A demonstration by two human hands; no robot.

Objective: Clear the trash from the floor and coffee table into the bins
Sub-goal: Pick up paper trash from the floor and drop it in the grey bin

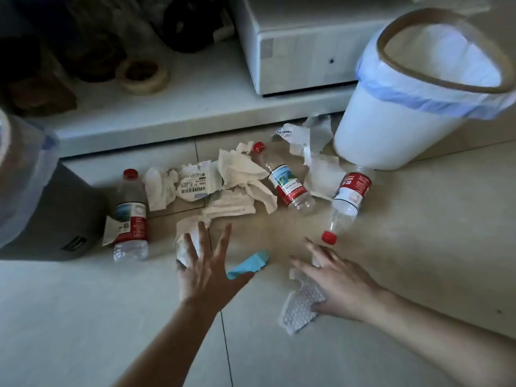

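Trash lies scattered on the tiled floor. Three clear bottles with red caps lie there: one at the left (131, 216), one in the middle (284, 180) and one at the right (349, 196). Crumpled tissues (243, 174) and torn papers (195, 182) lie between them. My left hand (206, 263) reaches out with fingers spread above a crumpled white paper (185, 241), beside a blue paper scrap (248, 263). My right hand (335, 280) lies with straight fingers on a sheet of bubble wrap (298, 305), its fingertips close to the right bottle's cap.
A white bin (391, 127) with a white liner and tan rim stands at the right. A grey bin (55, 213) with a liner stands at the left edge. Behind the trash runs a low white table (167, 118) bearing a tape roll (142, 76) and a white box (301, 51).
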